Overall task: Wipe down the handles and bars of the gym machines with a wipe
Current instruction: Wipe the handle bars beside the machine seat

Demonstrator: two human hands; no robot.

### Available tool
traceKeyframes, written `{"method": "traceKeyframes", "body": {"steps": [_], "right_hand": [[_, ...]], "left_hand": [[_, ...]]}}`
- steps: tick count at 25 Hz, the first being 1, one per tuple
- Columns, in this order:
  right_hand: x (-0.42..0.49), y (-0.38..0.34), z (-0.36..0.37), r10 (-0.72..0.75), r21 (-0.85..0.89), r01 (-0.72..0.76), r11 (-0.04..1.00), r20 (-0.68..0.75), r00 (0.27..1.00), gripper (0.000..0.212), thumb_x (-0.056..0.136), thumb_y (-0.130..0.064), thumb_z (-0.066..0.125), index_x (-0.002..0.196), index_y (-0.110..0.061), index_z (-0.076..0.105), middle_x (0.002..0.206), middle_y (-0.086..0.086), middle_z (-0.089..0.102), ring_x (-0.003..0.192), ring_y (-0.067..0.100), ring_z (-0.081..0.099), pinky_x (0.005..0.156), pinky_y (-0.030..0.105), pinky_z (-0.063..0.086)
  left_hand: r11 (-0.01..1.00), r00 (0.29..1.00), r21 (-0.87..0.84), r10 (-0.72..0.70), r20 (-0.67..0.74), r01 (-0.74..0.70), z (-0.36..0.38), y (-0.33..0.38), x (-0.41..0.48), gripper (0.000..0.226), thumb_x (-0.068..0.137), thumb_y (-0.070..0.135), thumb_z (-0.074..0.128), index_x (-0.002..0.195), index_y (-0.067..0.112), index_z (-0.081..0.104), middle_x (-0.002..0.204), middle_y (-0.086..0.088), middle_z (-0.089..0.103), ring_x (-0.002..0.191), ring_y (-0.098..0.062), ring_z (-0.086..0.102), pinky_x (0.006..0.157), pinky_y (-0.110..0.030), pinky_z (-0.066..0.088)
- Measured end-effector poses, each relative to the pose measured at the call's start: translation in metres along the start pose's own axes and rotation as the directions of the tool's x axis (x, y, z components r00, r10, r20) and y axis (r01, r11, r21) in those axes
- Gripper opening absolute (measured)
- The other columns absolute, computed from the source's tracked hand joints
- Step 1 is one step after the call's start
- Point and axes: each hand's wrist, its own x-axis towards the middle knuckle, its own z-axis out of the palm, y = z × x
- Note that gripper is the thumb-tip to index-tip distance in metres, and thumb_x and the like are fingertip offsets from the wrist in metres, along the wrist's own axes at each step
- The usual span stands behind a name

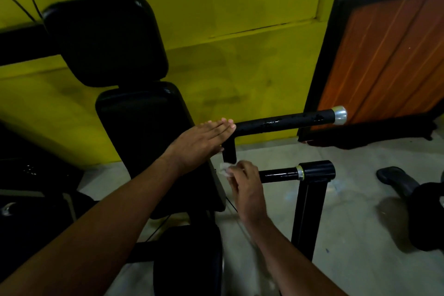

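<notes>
Right hand (242, 180) pinches a crumpled white wipe (224, 169) against the inner end of the lower bar (280, 174) — the wipe looks soft and light, best kept bunched in the fingertips. Left hand (204, 138) lies flat, fingers straight, on the upper handle (283, 121) — rigid, long axis left-right, silver cap pointing right.

There are two hands in view, the left hand (204, 139) and the right hand (245, 182), and one white wipe (224, 168). The machine shows two horizontal black bars, an upper bar (283, 121) and a lower bar (278, 174). Each bar has one silver part: one end cap (340, 115) above, one ring (300, 172) below. I count three black pads: a top pad (105, 38), a middle pad (144, 132) and a bottom pad (189, 259). There is one black upright post (310, 214) and one door (384, 55) with orange-brown panels.
</notes>
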Motion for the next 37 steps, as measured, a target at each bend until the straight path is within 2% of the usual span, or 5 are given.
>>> {"method": "traceKeyframes", "body": {"steps": [6,18,26,31,37], "right_hand": [[0.0,-0.005,-0.006,0.371,0.137,-0.36,0.923,-0.063,0.927,0.044,0.101,-0.047,0.038,0.107,-0.013,0.064,0.095,-0.001,0.069,0.086,0.011,0.059,0.075,0.02,0.042],[0.11,0.0,-0.025,0.572,0.342,-0.786,0.514,0.547,0.612,0.02,0.098,-0.008,0.049,0.098,-0.016,0.068,0.091,0.002,0.072,0.085,0.018,0.067,0.083,0.037,0.054],[0.057,-0.004,-0.028,0.539,0.163,-0.59,0.791,0.272,0.797,0.019,0.1,-0.025,0.054,0.089,-0.011,0.063,0.079,0.004,0.067,0.073,0.018,0.062,0.069,0.034,0.047],[0.013,-0.013,-0.02,0.166,0.127,-0.162,0.979,-0.023,0.986,0.006,0.09,-0.005,0.068,0.093,-0.009,0.065,0.1,0.002,0.055,0.089,0.015,0.058,0.078,0.022,0.049],[0.026,0.005,-0.012,-0.271,-0.138,0.277,0.951,0.062,0.961,0.014,0.093,-0.007,0.063,0.106,-0.005,0.069,0.1,0.011,0.06,0.095,0.029,0.054,0.084,0.033,0.048]], "left_hand": [[0.999,0.999,-0.022,-0.031,0.01,0.031,0.001,0.004,-0.002,0.069,0.089,0.022,0.068,0.147,0.005,0.035,0.152,-0.013,0.037,0.141,-0.025,0.036,0.111,-0.04,0.038],[1.0,0.999,0.02,0.008,-0.033,-0.007,0.0,-0.001,0.001,0.066,0.09,0.026,0.067,0.146,0.005,0.039,0.149,-0.013,0.043,0.138,-0.027,0.041,0.108,-0.041,0.041],[1.0,0.998,0.014,0.01,-0.06,-0.01,0.004,-0.002,0.002,0.065,0.089,0.025,0.069,0.145,0.006,0.041,0.149,-0.012,0.044,0.138,-0.027,0.041,0.108,-0.039,0.039],[0.999,0.999,0.031,0.011,-0.053,-0.01,0.002,-0.002,0.001,0.066,0.089,0.026,0.069,0.145,0.006,0.041,0.149,-0.011,0.044,0.139,-0.026,0.04,0.108,-0.039,0.039],[0.999,0.996,0.029,0.045,-0.078,-0.043,-0.006,-0.006,0.006,0.057,0.089,0.027,0.07,0.139,0.006,0.051,0.141,-0.011,0.053,0.134,-0.028,0.047,0.104,-0.041,0.043]]}}
